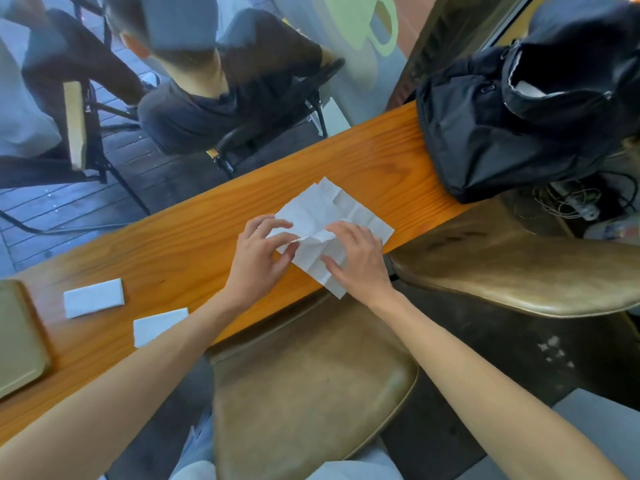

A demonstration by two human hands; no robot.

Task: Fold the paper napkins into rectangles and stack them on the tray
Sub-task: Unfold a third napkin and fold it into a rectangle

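At frame centre, left hand and right hand both pinch a crumpled, unfolded white paper napkin lying on the long orange wooden counter, fingers curled on its near edge. Lower left: two folded white rectangular napkins lie flat, apart, beside an olive-tan tray at the left edge. Upper right: black fabric backpack on the counter.

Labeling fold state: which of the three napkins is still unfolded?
The napkin under both hands, mid-counter near the black backpack. It lies open and creased; the other two, nearer the tray, are already compact folded rectangles.
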